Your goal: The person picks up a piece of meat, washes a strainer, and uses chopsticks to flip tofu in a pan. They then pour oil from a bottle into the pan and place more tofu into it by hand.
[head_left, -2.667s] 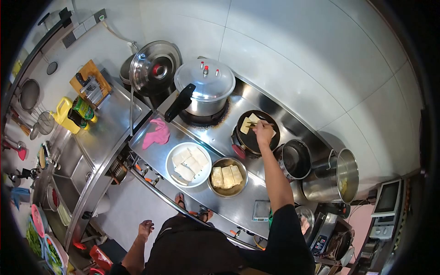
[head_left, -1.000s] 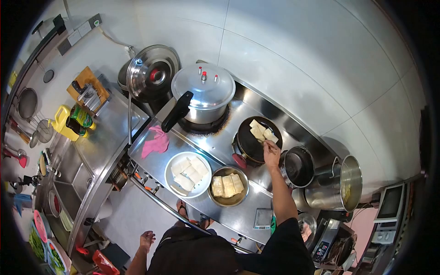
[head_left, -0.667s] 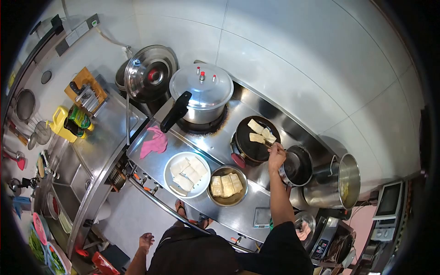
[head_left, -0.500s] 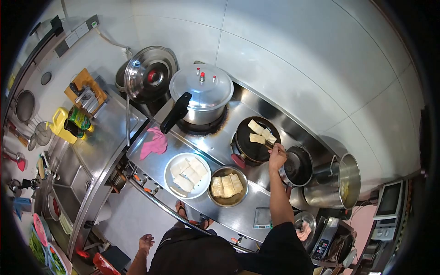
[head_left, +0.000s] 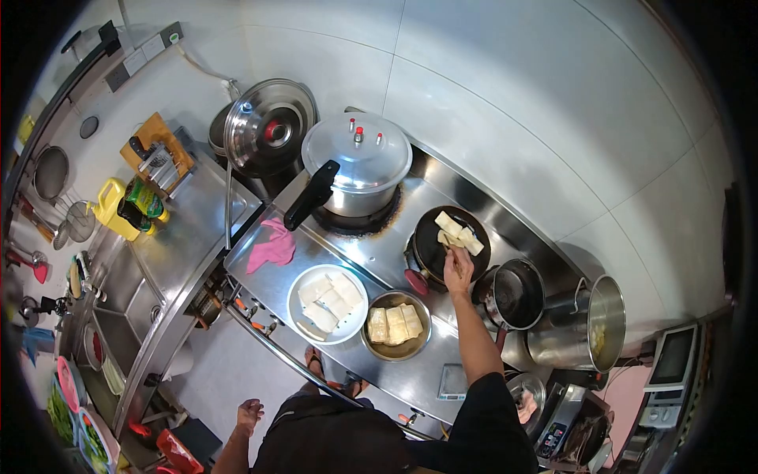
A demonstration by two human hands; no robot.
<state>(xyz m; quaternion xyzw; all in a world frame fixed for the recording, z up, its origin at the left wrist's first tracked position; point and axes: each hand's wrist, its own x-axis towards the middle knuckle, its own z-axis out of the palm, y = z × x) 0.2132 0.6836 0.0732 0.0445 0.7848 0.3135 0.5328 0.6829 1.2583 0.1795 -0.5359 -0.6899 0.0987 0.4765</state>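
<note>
My right hand [head_left: 458, 271] reaches over the near edge of the black frying pan [head_left: 423, 254], its fingers pinched together at the pale slabs [head_left: 471, 240]. What lies between the fingertips is too small to make out. One slab by the fingertips looks tilted against the others. Low on the left, my left hand [head_left: 250, 414] hangs in front of the counter, fingers loosely curled and apart, holding nothing. White slabs lie on a white perforated plate [head_left: 296, 320]. Beside it, a steel bowl [head_left: 429, 336] holds yellowish fried slabs [head_left: 395, 324].
A pressure cooker [head_left: 359, 158] stands behind, its black handle toward me. Right of the pan are a dark saucepan [head_left: 517, 292] and a tall steel pot [head_left: 564, 328]. A pink cloth [head_left: 272, 246], a scale [head_left: 452, 381] and a sink [head_left: 126, 308] are also there.
My right hand has moved left and slightly down in the view, over the pan's near side. The slabs in the pan have shifted closer together. The view has turned slightly.
</note>
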